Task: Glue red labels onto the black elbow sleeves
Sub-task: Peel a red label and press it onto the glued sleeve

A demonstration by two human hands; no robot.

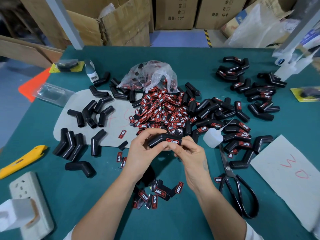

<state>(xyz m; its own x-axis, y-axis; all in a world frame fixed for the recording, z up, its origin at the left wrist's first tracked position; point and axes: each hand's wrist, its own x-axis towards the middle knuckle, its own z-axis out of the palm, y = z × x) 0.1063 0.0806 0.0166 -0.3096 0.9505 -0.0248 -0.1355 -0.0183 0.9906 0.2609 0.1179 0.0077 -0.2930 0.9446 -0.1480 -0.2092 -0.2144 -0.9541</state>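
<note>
Above the green table I hold one black elbow sleeve between both hands. My left hand grips its left end. My right hand pinches its right end, thumb pressing beside the red label that sits on the sleeve. A heap of loose red labels spills from a clear plastic bag just beyond my hands. Bare black sleeves lie to the left on a grey sheet. Labelled sleeves are piled to the right. A small white glue bottle lies right of my hands.
Black scissors lie at the right front, beside a grey card with red writing. A yellow utility knife and a white power strip sit at the left front. A few labels lie under my wrists. Cardboard boxes stand behind the table.
</note>
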